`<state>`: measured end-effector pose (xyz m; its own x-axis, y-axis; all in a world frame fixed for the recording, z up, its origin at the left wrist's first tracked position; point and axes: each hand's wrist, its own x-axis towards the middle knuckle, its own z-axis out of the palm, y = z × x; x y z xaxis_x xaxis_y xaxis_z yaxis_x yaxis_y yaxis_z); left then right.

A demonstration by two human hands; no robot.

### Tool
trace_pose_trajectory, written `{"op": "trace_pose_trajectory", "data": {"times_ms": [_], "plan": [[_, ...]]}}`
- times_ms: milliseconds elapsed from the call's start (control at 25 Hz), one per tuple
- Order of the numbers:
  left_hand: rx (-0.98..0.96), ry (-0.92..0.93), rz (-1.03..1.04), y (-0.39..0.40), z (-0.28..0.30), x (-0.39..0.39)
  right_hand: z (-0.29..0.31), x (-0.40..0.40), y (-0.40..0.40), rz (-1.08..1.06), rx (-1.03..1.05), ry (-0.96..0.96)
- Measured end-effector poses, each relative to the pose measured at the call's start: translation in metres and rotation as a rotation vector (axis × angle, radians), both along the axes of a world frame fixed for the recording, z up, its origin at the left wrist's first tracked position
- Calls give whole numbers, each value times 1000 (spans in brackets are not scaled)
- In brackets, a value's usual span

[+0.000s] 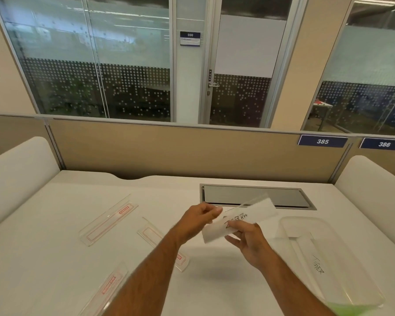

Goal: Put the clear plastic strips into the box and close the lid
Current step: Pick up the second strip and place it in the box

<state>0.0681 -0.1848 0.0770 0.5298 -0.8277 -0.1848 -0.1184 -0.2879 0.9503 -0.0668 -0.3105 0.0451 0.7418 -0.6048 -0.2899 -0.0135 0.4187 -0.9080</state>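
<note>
Above the white desk I hold a clear plastic strip with a white handwritten paper insert in both hands. My left hand pinches its left end; my right hand supports it from below. A clear plastic box stands open at the right, with one strip marked in handwriting lying inside. Three more clear strips with red outlines lie on the desk: one at far left, one partly under my left forearm, and one near the bottom edge.
A grey metal cable hatch is set into the desk behind my hands. A beige partition bounds the desk's far side, white side panels flank it. Something green shows at the box's near corner.
</note>
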Motion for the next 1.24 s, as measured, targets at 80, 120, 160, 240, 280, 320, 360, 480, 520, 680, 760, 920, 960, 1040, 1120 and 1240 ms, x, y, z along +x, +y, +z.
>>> {"op": "trace_pose_trajectory", "data": {"times_ms": [80,120,160,240,280,320,360,480,520,680,760,920,960,1040,1120,1240], "plan": [[34,-72,-20,2,0,-5,3,-4,5,-3,62,-8],[51,-99,-27,4,0,-5,4,-6,7,1,85,-13],[60,-118,-35,7,1,-5,5,-7,9,4,102,-23],[71,-176,-58,12,1,-3,5,-9,12,-2,122,-43],[79,-230,-71,13,2,-2,6,-10,13,-5,124,-48],[88,-290,-83,14,3,-1,6,-11,14,-9,116,-51],[97,-343,-90,15,4,0,7,-12,15,-16,102,-57],[108,-395,-92,22,7,6,11,-21,4,-109,64,-132],[107,-390,-92,26,8,10,13,-26,-3,-149,55,-173],[106,-393,-69,38,11,18,22,-41,-28,-212,-47,-221],[128,-410,-61,42,14,19,27,-47,-34,-147,-257,-115],[156,-448,-88,49,17,18,41,-55,-41,132,-742,231],[159,-451,-90,51,18,18,46,-56,-41,187,-811,298],[163,-456,-87,52,19,16,52,-55,-41,258,-906,365],[159,-464,-80,53,19,15,58,-53,-39,286,-957,385],[159,-480,-80,53,18,13,63,-52,-35,306,-1005,427]]}}
